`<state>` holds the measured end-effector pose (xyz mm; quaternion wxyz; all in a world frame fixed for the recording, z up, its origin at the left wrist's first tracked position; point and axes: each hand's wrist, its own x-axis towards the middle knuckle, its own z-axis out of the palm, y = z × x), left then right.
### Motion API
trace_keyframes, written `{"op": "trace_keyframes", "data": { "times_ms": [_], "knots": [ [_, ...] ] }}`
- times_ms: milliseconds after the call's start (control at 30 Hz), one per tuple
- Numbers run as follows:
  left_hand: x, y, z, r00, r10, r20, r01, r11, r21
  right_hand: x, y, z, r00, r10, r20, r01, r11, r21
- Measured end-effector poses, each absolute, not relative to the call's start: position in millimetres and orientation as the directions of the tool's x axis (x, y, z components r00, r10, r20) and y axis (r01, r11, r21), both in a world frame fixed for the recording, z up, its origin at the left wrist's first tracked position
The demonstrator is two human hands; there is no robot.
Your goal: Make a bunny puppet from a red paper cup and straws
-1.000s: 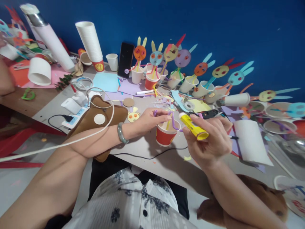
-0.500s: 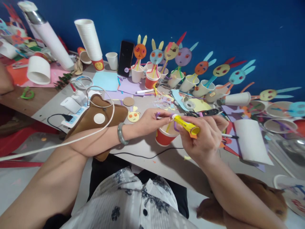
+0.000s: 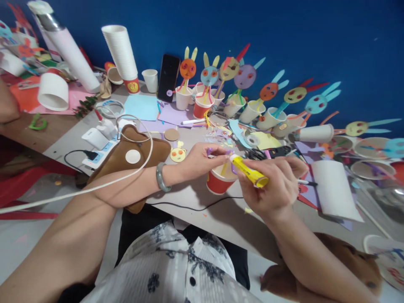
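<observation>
My left hand (image 3: 198, 160) is closed, pinching a narrow purple paper strip (image 3: 232, 167) above a red-and-white paper cup (image 3: 217, 184). Fingers of my right hand (image 3: 274, 185) are wrapped round a yellow glue stick (image 3: 250, 171). Its white tip meets the strip close to my left fingertips. Part of the cup's rim and the strip's far end are hidden by my hands. A pale yellow round paper face (image 3: 177, 155) with orange eyes lies left of the cup, near my left wrist.
Paper cups with rabbit-faced paper figures, such as an orange one (image 3: 188, 68), line the blue wall. A cup stack (image 3: 121, 52), a phone (image 3: 168, 78) and a power strip (image 3: 97, 156) stand left. A white cable (image 3: 94, 190) crosses my left forearm. A cup (image 3: 334, 189) lies right.
My right hand has shifted slightly right and down with the glue stick, whose tip still meets the purple strip. My left hand has hardly moved.
</observation>
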<state>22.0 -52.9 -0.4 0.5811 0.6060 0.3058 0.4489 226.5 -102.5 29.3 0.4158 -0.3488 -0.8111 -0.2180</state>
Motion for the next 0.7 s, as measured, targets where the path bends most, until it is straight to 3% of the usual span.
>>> {"op": "trace_keyframes", "data": {
  "times_ms": [200, 333, 467, 700],
  "knots": [
    [23, -50, -5, 0.423, 0.862, 0.279, -0.166, -0.229, 0.959, 223, -101, 25, -0.412, 0.392, 0.822, 0.750, 0.659, 0.062],
    [23, -50, -5, 0.406, 0.881, 0.243, -0.148, -0.199, 0.969, 228, -96, 19, -0.408, 0.367, 0.836, 0.781, 0.614, 0.111],
    [21, -51, -1, 0.399, 0.890, 0.222, -0.117, -0.191, 0.975, 234, -95, 19, -0.305, 0.403, 0.863, 0.834, 0.551, 0.038],
    [22, -50, -4, 0.369, 0.870, 0.326, -0.125, -0.302, 0.945, 221, -104, 26, -0.380, 0.414, 0.827, 0.713, 0.701, -0.024]
  ]
}}
